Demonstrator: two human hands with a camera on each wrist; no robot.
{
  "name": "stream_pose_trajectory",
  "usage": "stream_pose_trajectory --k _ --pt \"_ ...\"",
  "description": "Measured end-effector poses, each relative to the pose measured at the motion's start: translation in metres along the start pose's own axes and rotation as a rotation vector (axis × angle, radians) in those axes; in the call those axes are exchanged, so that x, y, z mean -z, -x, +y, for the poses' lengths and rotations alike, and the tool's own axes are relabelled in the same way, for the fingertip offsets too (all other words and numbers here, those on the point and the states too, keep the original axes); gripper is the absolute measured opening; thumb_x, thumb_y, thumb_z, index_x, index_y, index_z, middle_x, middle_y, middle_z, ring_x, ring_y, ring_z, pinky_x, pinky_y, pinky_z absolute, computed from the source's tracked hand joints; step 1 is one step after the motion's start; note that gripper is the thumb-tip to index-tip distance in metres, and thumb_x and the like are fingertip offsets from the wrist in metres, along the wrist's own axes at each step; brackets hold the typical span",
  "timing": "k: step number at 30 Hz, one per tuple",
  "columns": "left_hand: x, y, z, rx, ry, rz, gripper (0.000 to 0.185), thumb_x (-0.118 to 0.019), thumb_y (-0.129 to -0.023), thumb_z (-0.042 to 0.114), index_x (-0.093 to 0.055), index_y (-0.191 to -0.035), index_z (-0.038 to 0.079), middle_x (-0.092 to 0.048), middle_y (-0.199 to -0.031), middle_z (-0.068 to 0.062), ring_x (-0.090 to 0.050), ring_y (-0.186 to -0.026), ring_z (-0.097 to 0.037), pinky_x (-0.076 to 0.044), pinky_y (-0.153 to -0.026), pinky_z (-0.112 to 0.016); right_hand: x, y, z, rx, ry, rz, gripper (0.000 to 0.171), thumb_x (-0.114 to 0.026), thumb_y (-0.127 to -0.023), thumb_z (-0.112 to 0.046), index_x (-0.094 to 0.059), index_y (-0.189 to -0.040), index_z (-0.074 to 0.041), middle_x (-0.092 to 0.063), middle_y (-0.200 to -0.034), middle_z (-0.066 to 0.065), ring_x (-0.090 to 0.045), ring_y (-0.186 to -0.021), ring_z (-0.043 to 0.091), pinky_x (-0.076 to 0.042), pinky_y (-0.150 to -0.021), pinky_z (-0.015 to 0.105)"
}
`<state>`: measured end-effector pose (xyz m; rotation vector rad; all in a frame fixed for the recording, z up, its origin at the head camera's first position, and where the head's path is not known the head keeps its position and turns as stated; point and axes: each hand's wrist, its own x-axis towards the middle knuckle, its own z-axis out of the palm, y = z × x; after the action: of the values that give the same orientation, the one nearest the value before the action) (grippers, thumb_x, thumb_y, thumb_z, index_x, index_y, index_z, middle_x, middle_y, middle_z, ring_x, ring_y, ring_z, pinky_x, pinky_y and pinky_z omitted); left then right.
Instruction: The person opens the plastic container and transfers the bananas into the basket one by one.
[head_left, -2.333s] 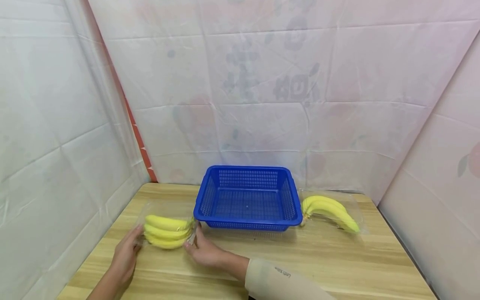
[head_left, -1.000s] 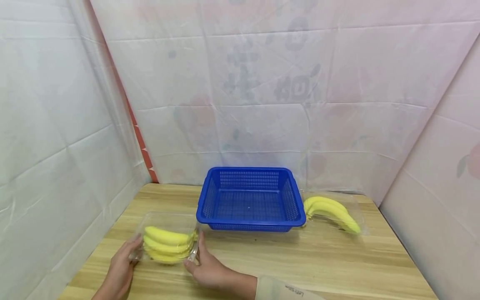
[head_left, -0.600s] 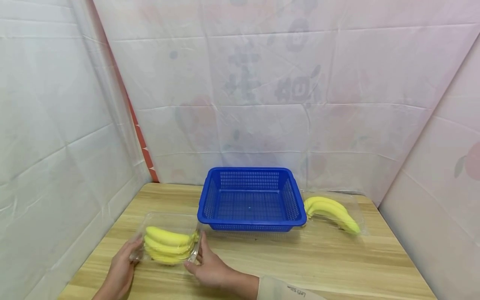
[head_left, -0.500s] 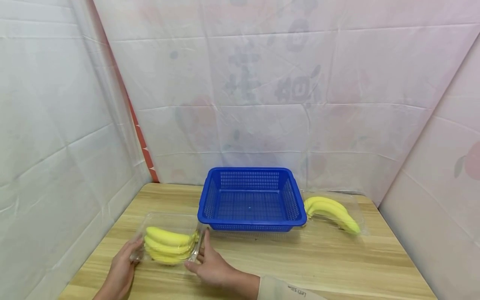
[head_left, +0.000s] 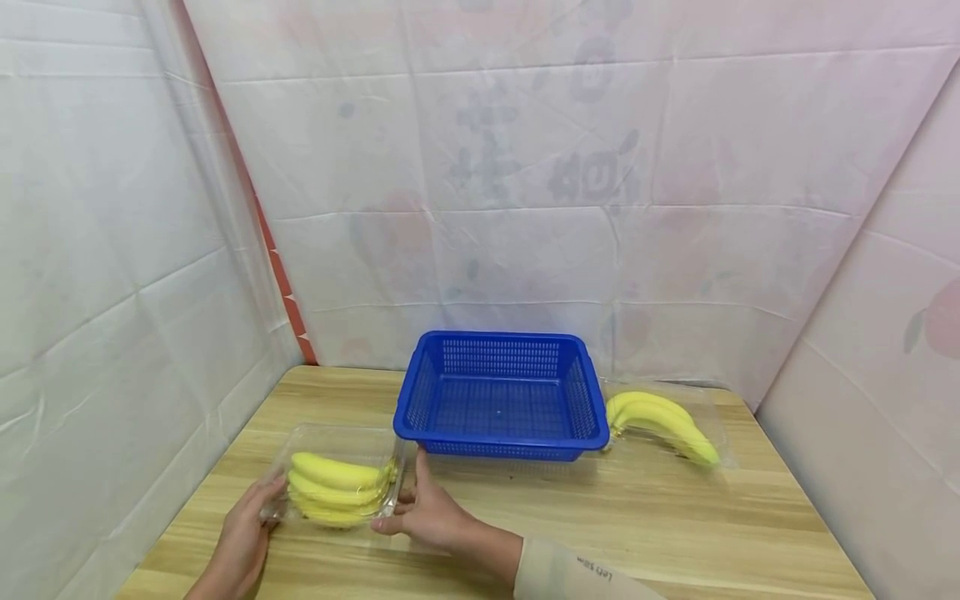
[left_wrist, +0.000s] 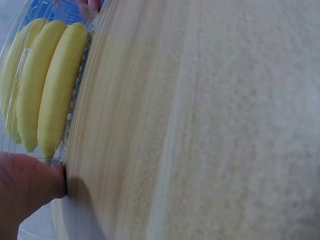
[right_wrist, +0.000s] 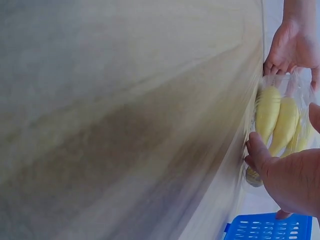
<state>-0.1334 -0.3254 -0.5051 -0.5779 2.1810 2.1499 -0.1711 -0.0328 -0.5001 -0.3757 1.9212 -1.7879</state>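
Observation:
A clear plastic clamshell box [head_left: 345, 435] holds several bananas [head_left: 337, 475] at the table's left. My left hand [head_left: 242, 529] grips its left end; in the left wrist view that thumb [left_wrist: 35, 180] presses at the lower corner. At the box's right end, my right hand [head_left: 435, 517] is spread, thumb tip at the near corner and index finger stretched away from the box toward the basket. In the right wrist view, the right hand [right_wrist: 295, 175] overlaps the box's near end, with the left hand [right_wrist: 295, 47] at the far end.
A blue plastic basket [head_left: 501, 446] with nothing in it stands at the back middle, close to the box. To its right lies another clear package with bananas [head_left: 660, 421]. White printed sheeting [head_left: 525, 258] encloses the wooden table [head_left: 600, 517] at the back and sides.
The box of bananas came toward the near edge early on, then stayed put. My right fingers have since spread off its right end, the index finger moving right. The left hand keeps its hold.

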Motion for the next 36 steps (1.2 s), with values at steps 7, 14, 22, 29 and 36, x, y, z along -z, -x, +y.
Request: stream_pose_trajectory --k 7,14,22,29,36 --pt "0.001 0.004 0.000 0.001 -0.019 0.004 0.036 -0.049 -0.111 0.053 -0.054 -0.138 0.029 -0.047 -0.126 0.029 -0.039 -0.123 0.004 -0.037 -0.099 -0.015 0.005 -0.002 0.001 0.004 0.014 -0.014 0.140 -0.093 -0.082 -0.012 0.014 -0.172 -0.020 -0.069 -0.136 0.026 -0.075 -0.116 0.031 -0.063 -0.097 0.048" --pt "0.002 0.008 0.001 0.004 -0.038 0.004 0.034 -0.049 -0.112 0.052 -0.055 -0.135 0.028 -0.052 -0.125 0.027 -0.043 -0.121 0.001 -0.040 -0.096 -0.016 0.010 -0.001 0.002 0.000 0.079 -0.024 0.139 -0.094 -0.082 -0.015 0.010 -0.173 -0.025 -0.068 -0.133 0.020 -0.073 -0.113 0.027 -0.063 -0.092 0.046" --pt "-0.003 0.014 0.000 -0.004 -0.046 0.024 0.021 -0.051 -0.112 0.047 -0.063 -0.119 0.031 -0.055 -0.114 0.029 -0.047 -0.115 0.003 -0.041 -0.095 -0.017 0.015 0.004 0.002 0.013 0.103 -0.080 0.137 -0.094 -0.081 -0.013 0.006 -0.173 -0.025 -0.069 -0.118 0.013 -0.073 -0.100 0.019 -0.063 -0.085 0.039" --pt "-0.011 0.020 -0.007 -0.062 -0.013 0.029 0.014 -0.051 -0.113 0.038 -0.062 -0.116 0.031 -0.059 -0.105 0.027 -0.052 -0.104 0.004 -0.043 -0.091 -0.021 0.022 0.013 0.003 0.018 0.114 -0.091 0.140 -0.095 -0.080 -0.013 0.008 -0.173 -0.027 -0.068 -0.123 0.016 -0.073 -0.101 0.020 -0.063 -0.085 0.039" --pt "-0.018 0.025 -0.013 -0.092 -0.032 -0.018 0.068 -0.049 -0.114 0.039 -0.024 -0.170 0.011 -0.054 -0.118 0.042 -0.053 -0.111 0.013 -0.045 -0.093 -0.015 0.030 0.023 0.005 -0.012 0.112 -0.077 0.139 -0.095 -0.080 -0.014 0.007 -0.173 -0.029 -0.063 -0.128 0.018 -0.070 -0.105 0.023 -0.062 -0.092 0.045"
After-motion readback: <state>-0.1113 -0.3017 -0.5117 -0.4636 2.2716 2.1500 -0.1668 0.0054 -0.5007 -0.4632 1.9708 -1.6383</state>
